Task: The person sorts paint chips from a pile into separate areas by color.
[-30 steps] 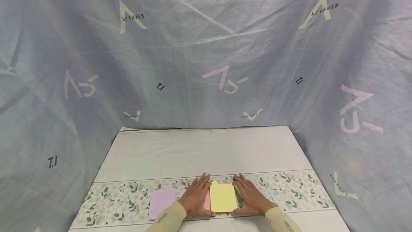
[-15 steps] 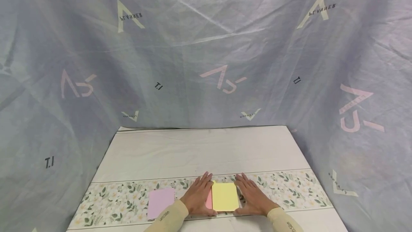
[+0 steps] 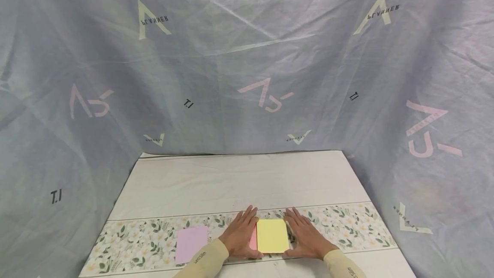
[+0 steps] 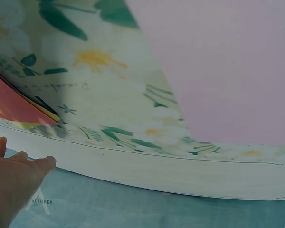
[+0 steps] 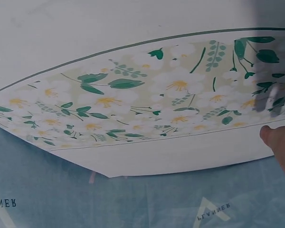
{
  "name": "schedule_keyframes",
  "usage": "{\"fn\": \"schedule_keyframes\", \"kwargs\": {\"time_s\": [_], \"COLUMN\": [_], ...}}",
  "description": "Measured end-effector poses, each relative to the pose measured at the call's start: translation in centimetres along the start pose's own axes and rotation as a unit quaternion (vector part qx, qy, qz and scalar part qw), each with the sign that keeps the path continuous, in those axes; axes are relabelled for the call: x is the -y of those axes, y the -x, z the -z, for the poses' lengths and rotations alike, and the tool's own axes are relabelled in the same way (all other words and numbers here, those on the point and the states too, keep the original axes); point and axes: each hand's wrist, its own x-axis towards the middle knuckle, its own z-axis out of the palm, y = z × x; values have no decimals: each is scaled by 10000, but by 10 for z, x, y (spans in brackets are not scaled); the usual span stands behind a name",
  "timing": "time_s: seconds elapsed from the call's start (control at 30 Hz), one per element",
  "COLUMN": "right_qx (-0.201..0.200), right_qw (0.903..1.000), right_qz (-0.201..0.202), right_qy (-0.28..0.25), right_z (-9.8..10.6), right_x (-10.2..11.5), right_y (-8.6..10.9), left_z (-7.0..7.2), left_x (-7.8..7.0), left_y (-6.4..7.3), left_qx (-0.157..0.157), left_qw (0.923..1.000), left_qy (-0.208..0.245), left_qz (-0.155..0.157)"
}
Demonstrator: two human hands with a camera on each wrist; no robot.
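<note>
A squarish pad of yellow paper (image 3: 272, 236) lies flat on the table between the two hands. Along its left side shows a strip of pink paper (image 3: 253, 239), partly hidden by the left hand. My left hand (image 3: 241, 236) frames that left side, thumb at the near edge and fingers reaching towards the far edge. On the other side my right hand (image 3: 305, 235) mirrors it, fingers extended and thumb at the near right corner. In the left wrist view, pink layers (image 4: 14, 104) have yellow layers showing along their edge.
A lilac sheet (image 3: 191, 243) lies flat left of the left hand. Beneath everything runs a white table cover (image 3: 239, 183) with a floral band (image 3: 343, 231). A grey printed curtain (image 3: 216, 55) rises behind and at both sides.
Both hands and the yellow paper have shifted slightly to the right. A small yellow corner that stuck out at the far left edge now lies in line. The lilac sheet has stayed put.
</note>
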Motion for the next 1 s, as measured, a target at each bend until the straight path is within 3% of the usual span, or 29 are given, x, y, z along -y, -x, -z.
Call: {"fn": "schedule_keyframes", "kwargs": {"time_s": [0.37,0.7,1.0], "right_qx": [314,87,258], "right_qw": [9986,9990,9977], "right_qz": [-414,-440,-624], "right_qy": [-50,14,81], "right_z": [7,6,9], "right_x": [-1,-7,-12], "right_y": [5,13,17], "left_z": [-5,-9,-13], "left_x": [-3,-10,-13], "left_y": [-7,-15,-23], "left_qx": [-117,-123,-147], "left_qw": [9998,9994,9987], "left_qy": [-2,-114,-165], "left_qz": [-183,-302,-462]}}
